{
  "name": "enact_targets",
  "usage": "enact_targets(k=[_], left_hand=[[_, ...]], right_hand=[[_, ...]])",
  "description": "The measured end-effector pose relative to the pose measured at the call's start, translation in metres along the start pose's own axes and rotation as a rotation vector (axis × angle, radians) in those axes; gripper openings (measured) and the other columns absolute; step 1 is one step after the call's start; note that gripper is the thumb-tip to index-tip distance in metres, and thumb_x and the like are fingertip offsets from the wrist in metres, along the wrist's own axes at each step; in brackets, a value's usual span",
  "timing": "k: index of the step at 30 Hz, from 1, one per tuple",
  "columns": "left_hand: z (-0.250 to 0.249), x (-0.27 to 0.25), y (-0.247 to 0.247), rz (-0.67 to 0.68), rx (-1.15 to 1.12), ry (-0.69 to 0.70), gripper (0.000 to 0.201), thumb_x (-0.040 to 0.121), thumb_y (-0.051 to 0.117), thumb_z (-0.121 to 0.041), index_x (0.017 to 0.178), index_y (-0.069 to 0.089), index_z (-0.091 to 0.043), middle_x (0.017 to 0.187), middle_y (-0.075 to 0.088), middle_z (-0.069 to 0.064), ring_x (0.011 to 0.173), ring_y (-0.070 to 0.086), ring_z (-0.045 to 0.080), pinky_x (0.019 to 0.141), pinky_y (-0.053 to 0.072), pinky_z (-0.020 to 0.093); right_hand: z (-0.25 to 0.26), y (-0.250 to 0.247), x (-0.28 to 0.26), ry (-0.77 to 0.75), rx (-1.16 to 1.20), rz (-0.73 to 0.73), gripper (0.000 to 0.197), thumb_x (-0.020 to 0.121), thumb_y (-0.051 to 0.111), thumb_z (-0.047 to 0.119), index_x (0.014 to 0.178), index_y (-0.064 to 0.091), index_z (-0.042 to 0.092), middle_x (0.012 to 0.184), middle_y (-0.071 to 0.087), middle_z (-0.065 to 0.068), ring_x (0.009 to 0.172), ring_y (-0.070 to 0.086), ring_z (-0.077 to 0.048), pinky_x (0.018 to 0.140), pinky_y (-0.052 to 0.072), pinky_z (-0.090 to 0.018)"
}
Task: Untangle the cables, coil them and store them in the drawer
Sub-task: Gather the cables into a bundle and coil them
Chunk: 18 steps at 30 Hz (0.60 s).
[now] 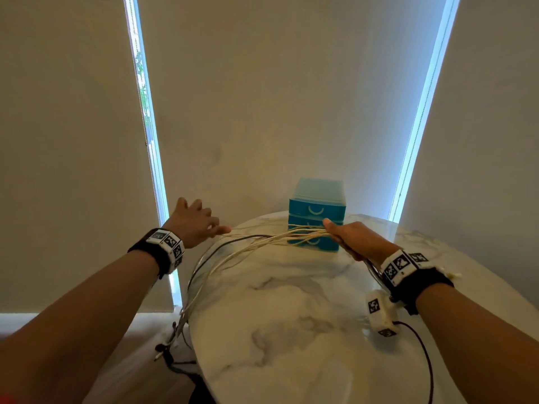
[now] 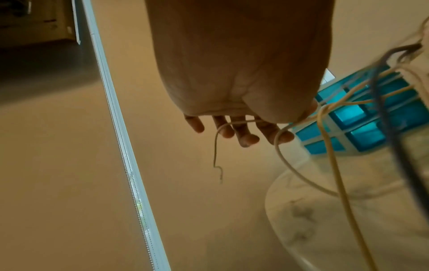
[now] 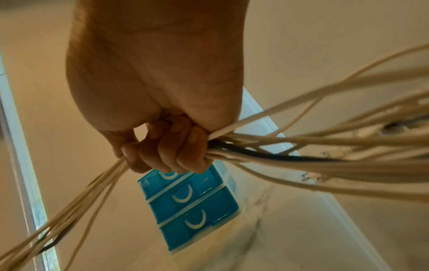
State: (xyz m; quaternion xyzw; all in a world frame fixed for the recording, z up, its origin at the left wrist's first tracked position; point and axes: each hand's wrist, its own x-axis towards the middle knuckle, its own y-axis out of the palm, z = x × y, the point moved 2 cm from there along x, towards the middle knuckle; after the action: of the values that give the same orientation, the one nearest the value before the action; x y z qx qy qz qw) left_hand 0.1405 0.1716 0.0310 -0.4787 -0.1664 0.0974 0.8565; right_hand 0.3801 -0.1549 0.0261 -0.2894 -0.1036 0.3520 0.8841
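Observation:
My right hand (image 1: 350,237) grips a bundle of white cables (image 1: 262,243) with one black cable (image 1: 233,241) in it, just in front of the blue three-drawer unit (image 1: 316,211). In the right wrist view the fist (image 3: 162,146) is closed round the bundle (image 3: 325,157), and all three drawers (image 3: 190,207) are shut. My left hand (image 1: 204,220) is off the table's left edge. Its thumb and forefinger pinch a thin white cable (image 2: 329,155) and its other fingers (image 2: 241,135) are spread. The strands stretch between both hands, then hang over the edge to the floor (image 1: 175,339).
The round marble table (image 1: 291,330) carries the drawer unit at its far side, against pale roller blinds (image 1: 262,112). A white wrist-camera block (image 1: 380,312) with a black cord (image 1: 425,357) hangs under my right wrist. A dark tangle of cable ends lies on the floor (image 1: 172,363).

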Motion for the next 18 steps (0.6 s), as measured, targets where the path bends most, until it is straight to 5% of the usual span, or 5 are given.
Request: enact_targets(k=[5, 7, 11, 13, 18], left_hand=[[0.023, -0.004, 0.032, 0.113, -0.184, -0.257, 0.051, 0.105, 0.046, -0.062, 0.15, 0.041, -0.039, 0.146, 0.053, 0.001, 0.138, 0.047, 0.026, 0.116, 0.036, 0.055], [0.025, -0.007, 0.043, 0.361, -0.462, -0.377, 0.084, 0.097, 0.071, -0.053, 0.163, 0.024, -0.034, 0.158, 0.044, 0.009, 0.144, 0.048, 0.032, 0.119, 0.039, 0.052], [0.014, -0.002, 0.035, 0.627, -0.703, -0.351, 0.125, 0.07, 0.088, -0.048, 0.168, 0.014, -0.031, 0.161, 0.048, 0.014, 0.15, 0.044, 0.036, 0.121, 0.04, 0.049], [0.006, 0.005, 0.021, 0.597, -0.756, -0.317, 0.124, 0.052, 0.079, -0.046, 0.164, 0.027, -0.033, 0.152, 0.056, 0.009, 0.144, 0.048, 0.033, 0.12, 0.04, 0.052], [-0.055, 0.023, -0.073, 0.105, -1.056, -0.006, 0.078, 0.077, 0.062, -0.033, 0.153, 0.051, -0.018, 0.158, 0.051, 0.007, 0.138, 0.048, 0.022, 0.115, 0.043, 0.046]], right_hand=[[-0.004, -0.001, 0.004, -0.02, -0.236, -0.089, 0.075, 0.103, 0.043, 0.073, 0.099, 0.073, 0.005, 0.091, 0.069, -0.011, 0.077, 0.065, -0.026, 0.067, 0.053, -0.035], [-0.005, -0.002, 0.005, -0.06, -0.289, -0.106, 0.079, 0.104, 0.042, 0.071, 0.108, 0.075, 0.0, 0.105, 0.074, -0.016, 0.092, 0.07, -0.03, 0.082, 0.058, -0.041], [-0.002, -0.002, 0.008, -0.128, -0.353, -0.11, 0.081, 0.105, 0.039, 0.07, 0.1, 0.077, -0.002, 0.093, 0.075, -0.017, 0.083, 0.069, -0.03, 0.08, 0.056, -0.04], [0.002, -0.001, 0.008, -0.162, -0.388, -0.115, 0.076, 0.107, 0.039, 0.066, 0.088, 0.075, 0.002, 0.086, 0.072, -0.013, 0.077, 0.066, -0.025, 0.075, 0.053, -0.036], [0.011, 0.007, 0.01, -0.211, -0.413, -0.088, 0.074, 0.106, 0.039, 0.068, 0.08, 0.072, 0.008, 0.081, 0.071, -0.01, 0.073, 0.064, -0.022, 0.074, 0.053, -0.035]])
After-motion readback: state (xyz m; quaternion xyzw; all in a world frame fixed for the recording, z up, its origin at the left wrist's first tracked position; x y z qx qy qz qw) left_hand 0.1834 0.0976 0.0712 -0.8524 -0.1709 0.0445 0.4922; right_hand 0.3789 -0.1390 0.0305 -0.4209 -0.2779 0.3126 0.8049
